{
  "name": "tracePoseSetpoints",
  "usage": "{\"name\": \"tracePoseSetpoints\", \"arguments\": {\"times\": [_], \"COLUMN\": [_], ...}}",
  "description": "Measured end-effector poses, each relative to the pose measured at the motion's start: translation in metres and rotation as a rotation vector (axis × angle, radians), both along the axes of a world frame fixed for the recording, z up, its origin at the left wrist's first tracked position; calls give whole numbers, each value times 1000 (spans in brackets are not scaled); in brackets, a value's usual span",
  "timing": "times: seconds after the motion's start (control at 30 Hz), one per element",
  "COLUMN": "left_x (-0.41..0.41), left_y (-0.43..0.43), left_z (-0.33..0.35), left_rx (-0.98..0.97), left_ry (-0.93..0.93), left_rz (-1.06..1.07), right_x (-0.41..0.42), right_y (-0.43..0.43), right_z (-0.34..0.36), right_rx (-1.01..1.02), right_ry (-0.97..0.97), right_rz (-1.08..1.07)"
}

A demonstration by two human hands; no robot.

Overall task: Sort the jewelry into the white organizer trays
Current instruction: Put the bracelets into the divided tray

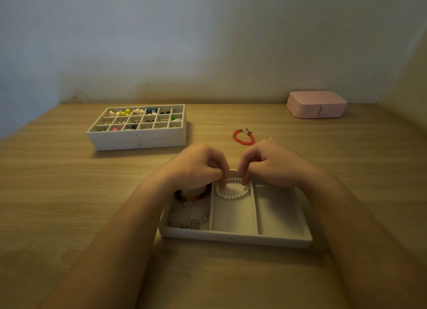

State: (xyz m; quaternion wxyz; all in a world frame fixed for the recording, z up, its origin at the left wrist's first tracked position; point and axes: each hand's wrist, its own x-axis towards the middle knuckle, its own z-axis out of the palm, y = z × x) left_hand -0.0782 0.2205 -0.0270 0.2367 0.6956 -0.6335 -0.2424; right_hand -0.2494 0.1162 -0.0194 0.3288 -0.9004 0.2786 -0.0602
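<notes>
The white three-slot tray (pixel 231 238) sits nearest on the wooden table (pixel 69 193). Its left slot holds a pale beaded bracelet (pixel 188 218) and a dark multicoloured bracelet (pixel 196 196). In the middle slot's far end lies the pearl bracelet (pixel 233 196). The left hand (pixel 196 168) and right hand (pixel 272 165), fingers curled tight, each pinch its far arc. Beyond them a red bracelet (pixel 243 138) lies on the table. Farther left stands the many-celled white tray (pixel 138 138) of small pieces, and far right a closed pink box (pixel 316 104).
</notes>
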Motion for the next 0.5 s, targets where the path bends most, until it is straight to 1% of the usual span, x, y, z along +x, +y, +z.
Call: {"name": "tracePoseSetpoints", "arguments": {"times": [0.2,0.27,0.4,0.43,0.5], "left_x": [0,1,6,8,11], "left_y": [-1,-2,-6,-6,-9], "left_z": [-2,-2,-7,-9,-12], "left_rx": [13,-24,-196,-241,-309], "left_ry": [8,7,-31,-37,-45], "left_rz": [-14,2,86,118,172], "right_x": [4,4,5,5,7], "right_y": [1,1,-9,-14,-28], "right_z": [-5,-4,-8,-11,-16], "right_rx": [-2,6,-25,-29,-64], "right_ry": [84,1,-283,-319,-326], "right_rz": [51,16,-183,-232,-322]}}
